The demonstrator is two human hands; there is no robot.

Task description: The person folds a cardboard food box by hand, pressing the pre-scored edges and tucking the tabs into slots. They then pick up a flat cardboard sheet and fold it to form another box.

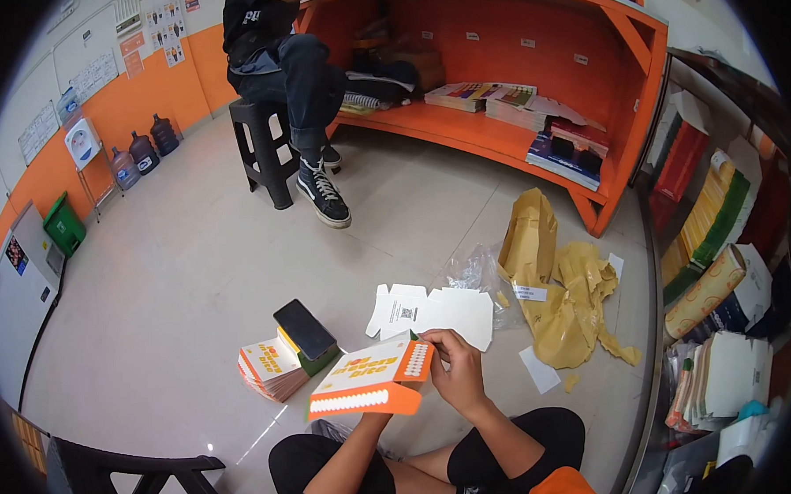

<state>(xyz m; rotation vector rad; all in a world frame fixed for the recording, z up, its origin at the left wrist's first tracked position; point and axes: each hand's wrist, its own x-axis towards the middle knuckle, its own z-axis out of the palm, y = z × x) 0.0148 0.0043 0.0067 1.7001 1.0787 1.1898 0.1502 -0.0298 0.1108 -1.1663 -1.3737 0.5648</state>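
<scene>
In front of me I hold a partly folded cardboard box (pixel 357 372), white and orange with yellow lettering and a scalloped white trim. Its orange front flap hangs tilted downward. My right hand (pixel 455 368) is closed on the box's upper right edge, thumb and fingers pinching near the corner. From below, my left hand (pixel 374 421) supports the box; the fingers are hidden behind it. Just beyond lies a flat white unfolded carton (pixel 443 314) with a printed code. To the left, a stack of flat printed cartons (pixel 273 369) sits beside a black phone (pixel 305 329) propped on another box.
Torn brown wrapping paper (pixel 561 306) and clear plastic (pixel 473 268) lie to the right. Another person (pixel 291 84) sits on a black stool (pixel 263 151) near an orange shelf (pixel 461 125). A rack with books and packets (pixel 714 374) stands right; a black stool (pixel 114 471) is at lower left.
</scene>
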